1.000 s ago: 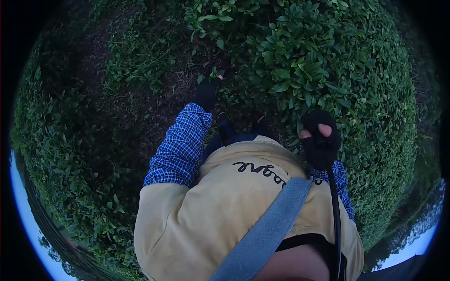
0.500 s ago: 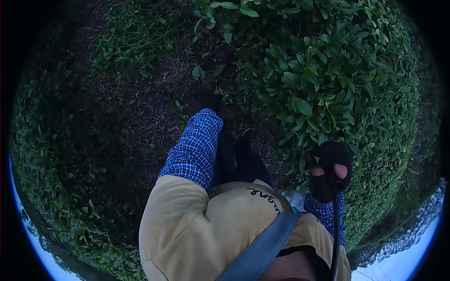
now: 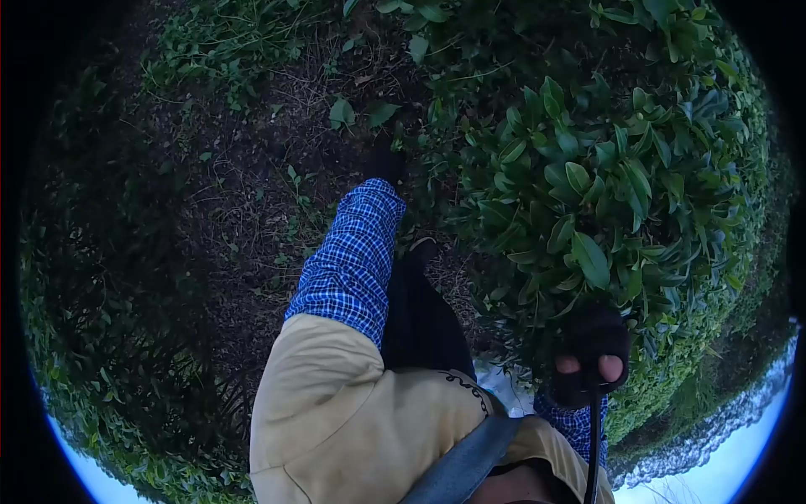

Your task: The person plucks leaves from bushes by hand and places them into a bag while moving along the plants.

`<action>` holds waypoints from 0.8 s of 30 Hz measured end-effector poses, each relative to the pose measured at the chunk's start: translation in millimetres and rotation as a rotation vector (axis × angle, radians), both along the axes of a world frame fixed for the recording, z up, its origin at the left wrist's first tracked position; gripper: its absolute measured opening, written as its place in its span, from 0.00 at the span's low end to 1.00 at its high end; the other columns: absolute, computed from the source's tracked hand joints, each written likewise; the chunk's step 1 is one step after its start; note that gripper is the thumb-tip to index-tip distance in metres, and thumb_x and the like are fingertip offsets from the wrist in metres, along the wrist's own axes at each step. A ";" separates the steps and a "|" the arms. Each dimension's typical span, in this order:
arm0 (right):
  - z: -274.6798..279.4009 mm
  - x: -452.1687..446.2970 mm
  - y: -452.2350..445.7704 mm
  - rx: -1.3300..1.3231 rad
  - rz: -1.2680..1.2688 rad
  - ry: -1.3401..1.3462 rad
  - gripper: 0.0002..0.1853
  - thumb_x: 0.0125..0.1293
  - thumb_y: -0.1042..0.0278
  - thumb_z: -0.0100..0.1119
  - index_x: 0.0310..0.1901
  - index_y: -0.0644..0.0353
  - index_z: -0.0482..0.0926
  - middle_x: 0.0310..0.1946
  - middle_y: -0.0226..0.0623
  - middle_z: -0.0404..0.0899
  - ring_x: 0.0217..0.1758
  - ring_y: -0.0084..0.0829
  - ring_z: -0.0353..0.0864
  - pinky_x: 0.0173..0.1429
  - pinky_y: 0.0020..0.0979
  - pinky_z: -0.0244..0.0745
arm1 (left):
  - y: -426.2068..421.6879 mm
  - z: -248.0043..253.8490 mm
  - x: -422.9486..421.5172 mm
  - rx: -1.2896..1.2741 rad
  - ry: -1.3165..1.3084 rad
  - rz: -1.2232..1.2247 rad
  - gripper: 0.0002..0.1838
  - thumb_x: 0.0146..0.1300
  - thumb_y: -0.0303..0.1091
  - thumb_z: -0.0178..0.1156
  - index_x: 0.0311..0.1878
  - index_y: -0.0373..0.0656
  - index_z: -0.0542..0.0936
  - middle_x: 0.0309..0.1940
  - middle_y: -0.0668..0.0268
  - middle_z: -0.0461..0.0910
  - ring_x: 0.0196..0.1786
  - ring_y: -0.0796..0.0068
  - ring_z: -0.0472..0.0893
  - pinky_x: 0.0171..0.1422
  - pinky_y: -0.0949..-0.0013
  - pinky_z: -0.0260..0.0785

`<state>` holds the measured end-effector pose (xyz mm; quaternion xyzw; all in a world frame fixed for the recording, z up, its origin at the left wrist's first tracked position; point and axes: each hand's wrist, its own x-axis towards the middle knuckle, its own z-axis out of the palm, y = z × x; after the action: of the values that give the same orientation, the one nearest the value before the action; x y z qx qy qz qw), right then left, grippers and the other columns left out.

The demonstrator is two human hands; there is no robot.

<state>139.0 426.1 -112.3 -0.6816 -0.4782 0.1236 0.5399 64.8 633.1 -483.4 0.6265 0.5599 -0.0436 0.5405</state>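
Observation:
My left arm, in a blue checked sleeve, reaches down toward the dark ground. At its end my left hand (image 3: 384, 162) is in a dark glove, low beside the bush's leaves; shadow hides its fingers and anything in them. My right hand (image 3: 591, 357) is raised at the bush's near side in a black glove with bare fingertips. Its fingers are curled around the upper end of a thin black rod or hose (image 3: 595, 445), which runs down to the bottom edge. Just beyond this hand grow the broad green leaves (image 3: 579, 181) of the bush.
Leafy hedge (image 3: 705, 336) curves along the right, with another dark row (image 3: 92, 370) at left. Soil with dry twigs (image 3: 243, 185) lies between. A blue-grey strap (image 3: 462, 462) crosses my tan top. Something whitish and translucent (image 3: 508, 388) shows beside my waist; a shoe tip (image 3: 424, 249) is ahead.
My right hand has dropped lower in view, still closed on the black rod or hose. My left hand sits slightly higher in view. The bush's leaves appear larger and closer.

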 end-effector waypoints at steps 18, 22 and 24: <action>-15.3 -3.8 -16.2 -0.032 -0.114 0.567 0.09 0.50 0.76 0.62 0.32 0.58 0.73 0.28 0.40 0.75 0.32 0.36 0.73 0.41 0.37 0.71 | -39.7 28.3 -44.1 0.232 -0.036 -0.521 0.16 0.63 0.41 0.46 0.48 0.46 0.77 0.45 0.50 0.75 0.45 0.53 0.76 0.50 0.55 0.67; -20.5 -2.4 -5.0 -0.043 0.007 0.113 0.10 0.50 0.77 0.62 0.34 0.57 0.74 0.29 0.39 0.75 0.33 0.37 0.74 0.42 0.38 0.71 | -55.7 -11.2 -29.3 0.144 -0.015 -0.821 0.24 0.60 0.48 0.49 0.54 0.44 0.72 0.56 0.46 0.66 0.54 0.46 0.70 0.57 0.53 0.63; -21.0 -2.0 -3.7 -0.029 0.044 0.068 0.10 0.50 0.77 0.62 0.35 0.57 0.74 0.29 0.39 0.75 0.33 0.37 0.74 0.42 0.38 0.71 | -79.7 -51.3 -17.0 0.063 -0.066 -0.629 0.23 0.61 0.45 0.49 0.57 0.46 0.70 0.54 0.47 0.68 0.52 0.48 0.72 0.54 0.54 0.65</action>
<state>137.0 422.4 -133.3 -0.6741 -0.4726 0.1658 0.5430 47.7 553.4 -534.7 0.7865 0.3220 -0.1709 0.4985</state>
